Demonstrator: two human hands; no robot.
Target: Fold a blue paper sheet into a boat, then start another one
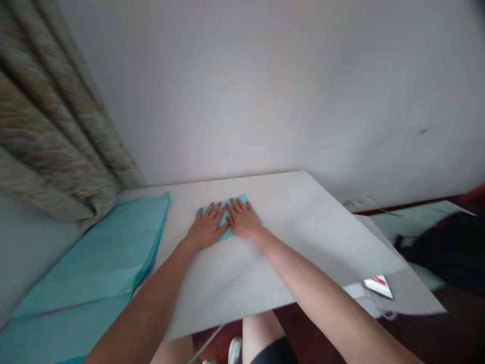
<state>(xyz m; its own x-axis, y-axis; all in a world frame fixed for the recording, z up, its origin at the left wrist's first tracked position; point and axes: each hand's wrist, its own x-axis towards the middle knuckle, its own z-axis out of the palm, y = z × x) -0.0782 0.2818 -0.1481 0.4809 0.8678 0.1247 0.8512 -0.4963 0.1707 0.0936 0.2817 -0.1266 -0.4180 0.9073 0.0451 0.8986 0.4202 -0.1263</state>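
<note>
A small light-blue folded sheet lies flat on the white table; whether it is paper or thin cloth I cannot tell. My left hand presses on its left part, palm down with the fingers spread. On its right part rests my right hand, also flat with fingers apart. The two hands nearly meet at the middle, and they cover most of the sheet. Its far edge and corners show beyond the fingertips.
Larger light-blue sheets lie stacked along the table's left side, beside a patterned curtain. A white wall stands behind the table. Near the right front corner is a white and red object with a cord. A dark bundle sits farther right.
</note>
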